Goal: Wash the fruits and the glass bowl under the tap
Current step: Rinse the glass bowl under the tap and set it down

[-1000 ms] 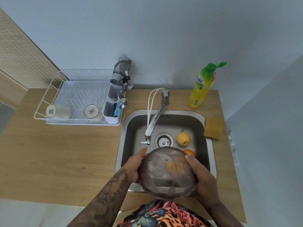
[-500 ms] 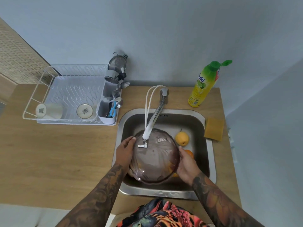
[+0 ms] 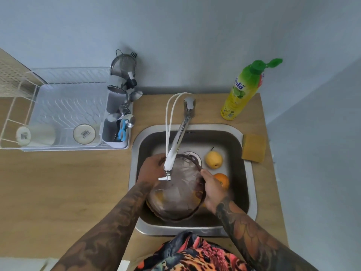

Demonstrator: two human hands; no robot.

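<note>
I see the glass bowl [image 3: 176,194] held down inside the sink [image 3: 251,173], tilted, with its far rim right under the tap [image 3: 176,147] spout. My left hand [image 3: 151,170] grips the bowl's left rim, fingers curled over the edge beside the spout. My right hand [image 3: 212,187] clasps the right rim, thumb lying along the edge. I cannot tell whether water is running.

Through the tinted glass I make out orange shapes below the bowl, too blurred to name. An orange [image 3: 222,180] sits on the sink floor just behind my right hand, touching or nearly touching it. A yellow pear [image 3: 214,159] lies beyond it, near the drain [image 3: 193,156].

On the worktop [image 3: 64,184], a yellow sponge [image 3: 254,147] rests at the sink's right edge, and a bottle of dish soap [image 3: 244,90] with a green cap stands by the wall. To the left is a white drying rack [image 3: 58,114] with two cups lying in it and a utensil holder [image 3: 115,132] on its right side.
</note>
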